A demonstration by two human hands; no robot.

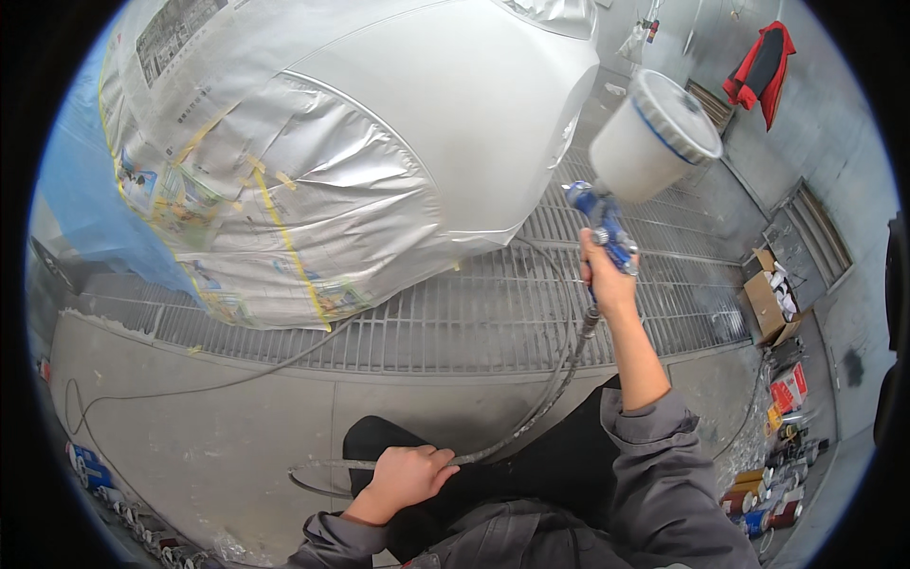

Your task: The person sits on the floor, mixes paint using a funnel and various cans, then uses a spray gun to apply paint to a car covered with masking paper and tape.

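Observation:
My right hand (609, 275) is closed around the grip of a spray gun (604, 223) with a blue metal body. A large white paint cup (654, 136) sits on top of it, tilted to the right. The gun is slightly blurred and points toward a silver-grey car panel (483, 104) on its left, apart from it. From the grip a dark air hose (555, 394) curves down to my lap. There my left hand (409, 474) is closed around the hose, above my dark-trousered leg.
Masking paper (332, 190) with yellow tape covers the wheel area, and blue film (71, 190) hangs at far left. Metal floor grating (455, 313) runs under the car. The hose trails left across the floor. A cardboard box (768, 299) and several cans (758, 493) line the right wall.

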